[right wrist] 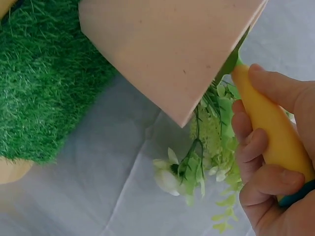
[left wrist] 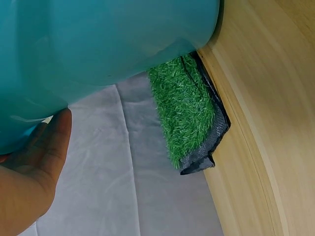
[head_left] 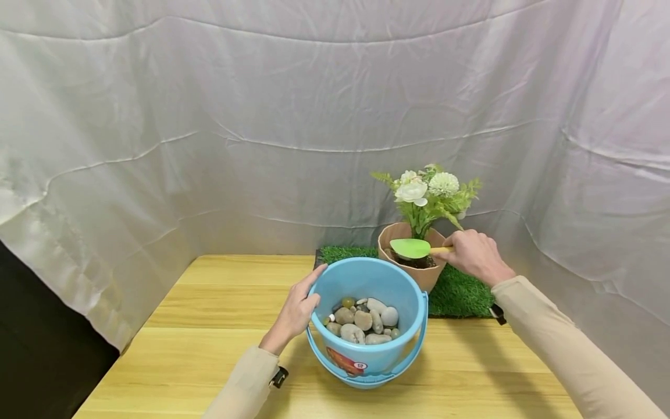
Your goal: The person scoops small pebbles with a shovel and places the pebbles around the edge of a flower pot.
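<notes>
"What stood around?"

"The left hand point(head_left: 295, 311) gripped the blue bucket point(head_left: 377, 276) at its left rim. Pebbles point(head_left: 363, 320) lay inside; the bucket hid part of the artificial turf point(head_left: 460, 297) behind. Behind-right, a flowerpot point(head_left: 428, 280) held white flowers point(head_left: 411, 191)."

"And the trowel point(head_left: 410, 248)?"

"Behind-right of the bucket, over the flowerpot. Its leaf-shaped blade was green; the right hand point(head_left: 477, 253) had its fingers curled round the yellow handle."

High up, the head camera looks forward and down, wide across the wooden counter point(head_left: 225, 314), while the left wrist view sits low and tilted, right up close to the blue bucket point(left wrist: 108, 44). Over on the right wrist, it's near the flowerpot point(right wrist: 167, 49), rolled so the white flowers point(right wrist: 167, 179) hang below, and all three catch the artificial turf mat point(head_left: 463, 294)!
</notes>
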Available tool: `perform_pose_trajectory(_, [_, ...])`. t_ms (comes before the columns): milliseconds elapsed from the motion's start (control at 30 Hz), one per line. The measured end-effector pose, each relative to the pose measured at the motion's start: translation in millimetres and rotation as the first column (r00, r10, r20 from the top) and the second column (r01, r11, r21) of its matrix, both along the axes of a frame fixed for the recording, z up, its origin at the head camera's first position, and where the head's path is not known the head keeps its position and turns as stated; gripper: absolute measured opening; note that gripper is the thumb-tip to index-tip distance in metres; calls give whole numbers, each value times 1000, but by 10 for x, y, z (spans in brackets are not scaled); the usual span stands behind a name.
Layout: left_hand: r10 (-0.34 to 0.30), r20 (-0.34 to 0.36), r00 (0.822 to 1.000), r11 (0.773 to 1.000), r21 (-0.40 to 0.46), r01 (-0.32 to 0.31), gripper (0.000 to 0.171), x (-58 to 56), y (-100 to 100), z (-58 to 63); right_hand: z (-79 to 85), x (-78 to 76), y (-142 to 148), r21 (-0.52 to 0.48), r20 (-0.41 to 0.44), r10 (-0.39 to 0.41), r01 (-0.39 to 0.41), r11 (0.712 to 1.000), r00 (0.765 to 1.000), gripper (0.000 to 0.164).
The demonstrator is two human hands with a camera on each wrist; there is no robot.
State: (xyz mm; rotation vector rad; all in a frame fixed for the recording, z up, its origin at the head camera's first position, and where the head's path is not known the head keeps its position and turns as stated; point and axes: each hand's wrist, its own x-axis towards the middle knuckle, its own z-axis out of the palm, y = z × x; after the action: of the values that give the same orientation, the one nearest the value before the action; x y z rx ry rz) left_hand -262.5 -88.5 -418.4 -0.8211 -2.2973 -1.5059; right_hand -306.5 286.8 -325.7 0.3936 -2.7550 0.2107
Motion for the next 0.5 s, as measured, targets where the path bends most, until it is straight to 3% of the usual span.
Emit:
perform_pose_trajectory(300, [-6,20,1000,1000,-11,6,68,15,1,20,-73,29,-30,-83,-21,67,-69,994,998,44])
perform_pose_trajectory(500, [-16,38,999,1000,-16,17,65,195,25,238,-106,90,-98,-117,-24,110,-112,987,994,49])
